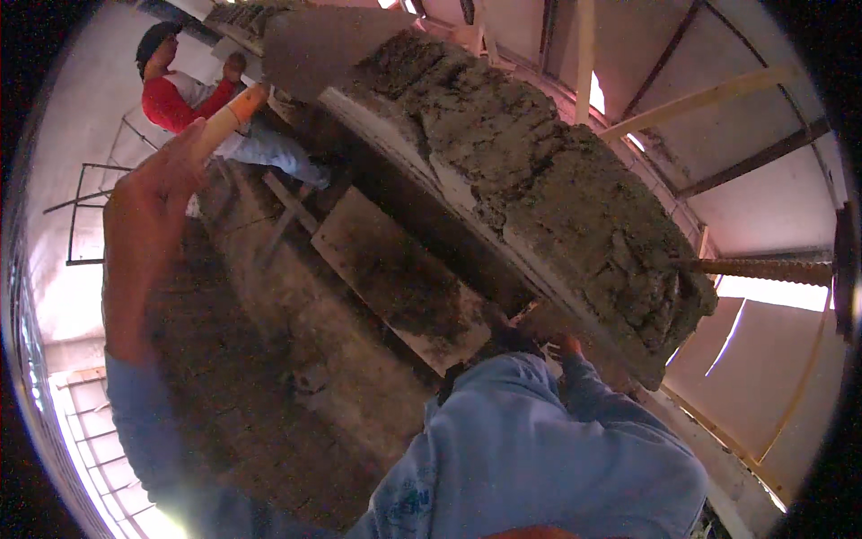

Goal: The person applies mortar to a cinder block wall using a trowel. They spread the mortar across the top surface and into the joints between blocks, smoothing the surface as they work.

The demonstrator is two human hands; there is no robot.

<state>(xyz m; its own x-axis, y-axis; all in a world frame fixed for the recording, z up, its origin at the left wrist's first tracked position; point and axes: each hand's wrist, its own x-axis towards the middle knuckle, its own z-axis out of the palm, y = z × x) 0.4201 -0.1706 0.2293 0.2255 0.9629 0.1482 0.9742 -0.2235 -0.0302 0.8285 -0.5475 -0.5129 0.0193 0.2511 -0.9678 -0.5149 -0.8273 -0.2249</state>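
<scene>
My left hand (157, 211), blurred, is raised at the left, fingers wrapped round a pale stick-like handle (223, 126) with an orange end. My right hand (568, 345) is lower right, beside the lower edge of a long beam (548, 225) coated in rough, wet grey mortar; its fingers are partly hidden, and I cannot make out whether they hold anything. Under the beam's smoother side face lies a stained board (377, 260), tilted along a dark gap.
A co-worker (175, 108) in a red-and-white top and dark cap stands at upper left, hands up near the beam's far end. Timber props (696, 103) and pale sheeting line the right, with a ribbed bar (763, 268). A metal frame (85, 211) stands at the left wall.
</scene>
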